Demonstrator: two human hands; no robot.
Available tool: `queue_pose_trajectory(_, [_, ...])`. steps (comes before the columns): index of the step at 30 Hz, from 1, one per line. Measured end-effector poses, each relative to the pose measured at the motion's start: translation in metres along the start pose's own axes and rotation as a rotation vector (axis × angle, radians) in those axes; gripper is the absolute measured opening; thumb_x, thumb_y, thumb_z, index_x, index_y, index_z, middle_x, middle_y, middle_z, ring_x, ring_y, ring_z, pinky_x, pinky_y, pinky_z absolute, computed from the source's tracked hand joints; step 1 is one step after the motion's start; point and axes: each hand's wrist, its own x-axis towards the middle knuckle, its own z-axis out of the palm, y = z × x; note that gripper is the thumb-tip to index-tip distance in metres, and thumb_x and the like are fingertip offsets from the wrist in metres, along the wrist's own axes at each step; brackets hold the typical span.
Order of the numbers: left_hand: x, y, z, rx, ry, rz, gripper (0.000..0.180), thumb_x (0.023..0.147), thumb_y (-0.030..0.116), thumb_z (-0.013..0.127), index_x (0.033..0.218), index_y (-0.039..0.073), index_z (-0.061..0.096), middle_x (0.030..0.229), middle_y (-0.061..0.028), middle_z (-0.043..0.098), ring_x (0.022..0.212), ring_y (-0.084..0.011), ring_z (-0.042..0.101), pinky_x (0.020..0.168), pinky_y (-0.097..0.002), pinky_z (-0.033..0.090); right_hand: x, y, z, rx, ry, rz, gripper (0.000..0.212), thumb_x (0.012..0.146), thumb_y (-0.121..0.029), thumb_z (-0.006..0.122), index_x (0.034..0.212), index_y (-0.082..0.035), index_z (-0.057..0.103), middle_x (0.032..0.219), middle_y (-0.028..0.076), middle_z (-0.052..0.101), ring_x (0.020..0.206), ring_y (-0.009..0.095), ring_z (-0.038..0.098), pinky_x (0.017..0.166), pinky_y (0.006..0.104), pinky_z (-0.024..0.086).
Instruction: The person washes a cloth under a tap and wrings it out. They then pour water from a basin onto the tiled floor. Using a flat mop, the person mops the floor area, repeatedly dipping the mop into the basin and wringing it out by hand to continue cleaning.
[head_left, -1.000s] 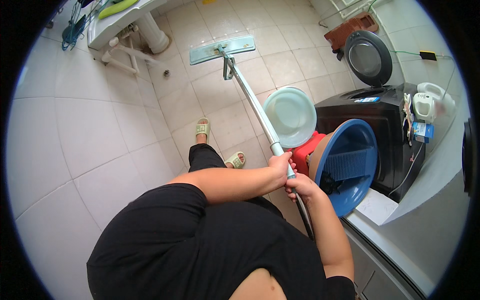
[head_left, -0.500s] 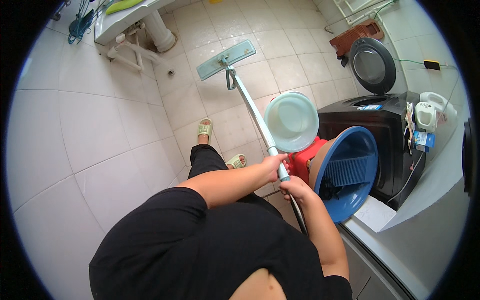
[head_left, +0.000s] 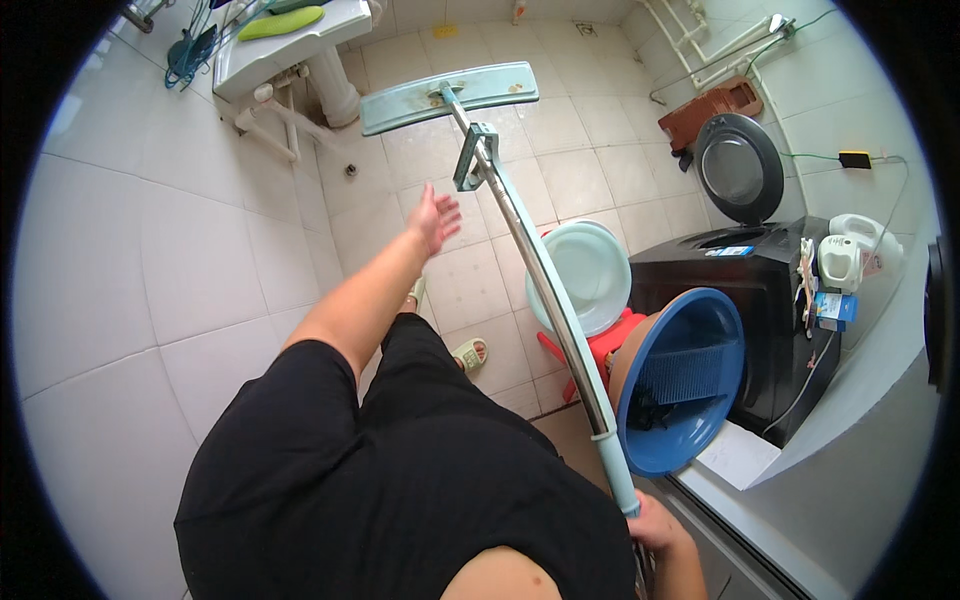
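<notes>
A flat mop (head_left: pixel 535 255) with a long metal pole crosses the middle of the view, its pale blue-green head (head_left: pixel 450 98) raised at the far end. Low on the right, my right hand (head_left: pixel 655 522) is closed round the mop's handle near its lower end. My left hand (head_left: pixel 436 222) reaches forward with the fingers stretched out, just left of the pole and touching nothing. Close to it on the pole sits a blue-green frame-shaped wringer piece (head_left: pixel 477 158). Below the right hand the handle's end is partly hidden.
A pale basin (head_left: pixel 585 278) rests on a red stool (head_left: pixel 612 338). Beside it a blue basin (head_left: pixel 725 400) with a washboard stands tilted against a black washing machine (head_left: pixel 780 340) with its lid up. A white sink (head_left: pixel 340 22) stands far left. Slippers (head_left: pixel 470 354) are on the tiled floor.
My left hand has let go of the pole and stretched forward toward the mop head. The right hand has drawn the handle back and down, and the mop head now appears nearer and larger.
</notes>
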Motion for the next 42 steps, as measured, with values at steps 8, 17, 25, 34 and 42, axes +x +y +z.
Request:
queue_pose_trajectory(8, [0.017, 0.131, 0.048, -0.176, -0.216, 0.119, 0.052, 0.088, 0.044, 0.034, 0.097, -0.006, 0.044, 0.087, -0.0165, 0.055, 0.081, -0.0289, 0.056, 0.079, -0.0431, 0.046, -0.049, 0.024, 0.014, -0.718, 0.49, -0.311, 0.037, 0.06, -0.015, 0.063, 0.094, -0.005, 0.053, 0.071, 0.013, 0.058, 0.065, 0.028, 0.059, 0.063, 0.0347, 0.046])
queue_pose_trajectory(17, [-0.046, 0.081, 0.1, -0.145, -0.458, 0.231, 0.016, 0.089, 0.016, 0.039, 0.101, 0.005, 0.039, 0.091, -0.0117, 0.052, 0.085, -0.0288, 0.056, 0.074, -0.0452, 0.048, 0.045, 0.137, -0.012, -0.698, 0.98, -0.25, 0.032, 0.062, -0.009, 0.059, 0.092, -0.009, 0.052, 0.081, 0.015, 0.058, 0.078, 0.036, 0.055, 0.069, 0.0407, 0.043])
queue_pose_trajectory(25, [-0.073, 0.062, 0.128, -0.054, -0.371, 0.232, 0.025, 0.09, 0.016, 0.037, 0.109, 0.002, 0.032, 0.097, -0.0126, 0.05, 0.088, -0.0267, 0.054, 0.074, -0.0436, 0.049, 0.07, 0.173, -0.024, -0.538, 1.249, -0.34, 0.027, 0.062, -0.009, 0.064, 0.087, -0.007, 0.056, 0.082, 0.011, 0.059, 0.074, 0.029, 0.057, 0.067, 0.037, 0.044])
queue_pose_trajectory(34, [-0.03, 0.046, 0.076, -0.013, -0.06, -0.075, 0.081, 0.073, 0.057, 0.052, 0.126, 0.002, 0.028, 0.129, -0.0131, 0.034, 0.111, -0.0244, 0.042, 0.092, -0.0447, 0.034, 0.02, 0.136, -0.001, -0.249, 0.902, -0.383, 0.023, 0.059, -0.012, 0.066, 0.078, -0.001, 0.061, 0.066, 0.007, 0.059, 0.061, 0.012, 0.055, 0.058, 0.0275, 0.044])
queue_pose_trajectory(42, [-0.021, 0.107, 0.055, 0.087, 0.191, 0.897, 0.038, 0.073, 0.018, 0.064, 0.106, 0.007, 0.049, 0.095, -0.0066, 0.057, 0.085, -0.0253, 0.056, 0.075, -0.0354, 0.046, 0.009, 0.127, -0.016, -0.137, 0.553, -0.286, 0.019, 0.064, -0.012, 0.065, 0.078, 0.0, 0.058, 0.061, 0.004, 0.055, 0.054, 0.012, 0.052, 0.049, 0.0264, 0.043])
